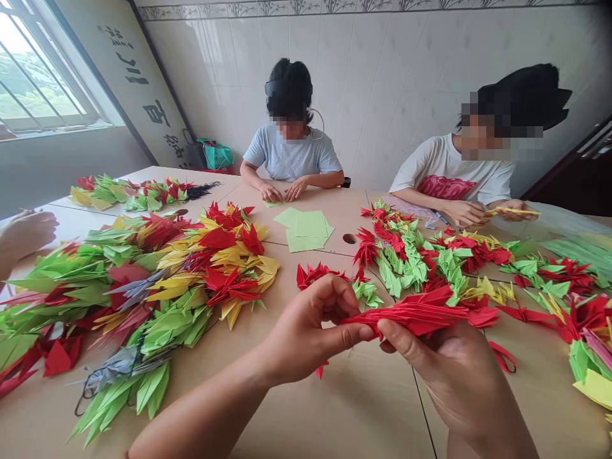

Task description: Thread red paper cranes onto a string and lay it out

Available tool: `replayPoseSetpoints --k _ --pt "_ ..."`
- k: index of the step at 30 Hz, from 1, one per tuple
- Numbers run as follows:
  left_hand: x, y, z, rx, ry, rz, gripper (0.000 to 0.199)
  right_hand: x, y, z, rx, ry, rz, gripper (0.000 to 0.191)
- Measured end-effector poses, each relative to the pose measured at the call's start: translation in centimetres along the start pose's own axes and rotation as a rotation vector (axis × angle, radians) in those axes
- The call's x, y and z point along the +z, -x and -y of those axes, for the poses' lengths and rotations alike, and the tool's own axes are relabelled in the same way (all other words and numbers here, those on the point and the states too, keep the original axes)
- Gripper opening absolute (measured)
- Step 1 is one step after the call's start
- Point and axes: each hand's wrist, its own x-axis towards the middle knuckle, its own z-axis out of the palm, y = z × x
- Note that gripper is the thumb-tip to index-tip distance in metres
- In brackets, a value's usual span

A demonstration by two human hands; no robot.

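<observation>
Between my two hands, above the table, is a bundle of red folded paper cranes (421, 311), its pointed layers pressed together. My left hand (315, 325) pinches the left end with thumb and fingers. On the other side my right hand (444, 370) grips the bundle from below, its thumb pressed near the middle. A small red paper tip (321, 368) hangs beneath my left hand. Just behind the bundle lie more red folded cranes (318, 274) and a few green ones (367, 293).
Strings of red, green and yellow folded paper (191, 268) heap up on the left. More strands (406, 261) lie on the right. Green paper squares (308, 231) sit mid-table, near a round hole (350, 239). Two people work opposite; another person's hand (29, 229) shows at far left.
</observation>
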Motion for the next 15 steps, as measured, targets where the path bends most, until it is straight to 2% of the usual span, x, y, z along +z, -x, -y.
replayPoseSetpoints --k 5,7,12,15 --pt "-0.6 -0.1 -0.2 0.090 -0.087 -0.034 0.019 -0.9 -0.7 -1.2 -0.075 -0.195 -0.037 0.016" --pt "-1.0 -0.2 -0.3 0.114 -0.177 -0.024 0.024 -1.4 -0.9 -1.6 -0.073 -0.268 -0.065 0.014" --pt "-1.5 -0.3 0.1 0.002 -0.522 0.207 0.071 -1.7 -0.7 -1.6 -0.070 -0.385 -0.144 0.012" --pt "-1.5 -0.6 0.8 -0.018 -0.671 0.295 0.072 -1.6 -0.5 -1.1 -0.100 -0.427 -0.190 0.010"
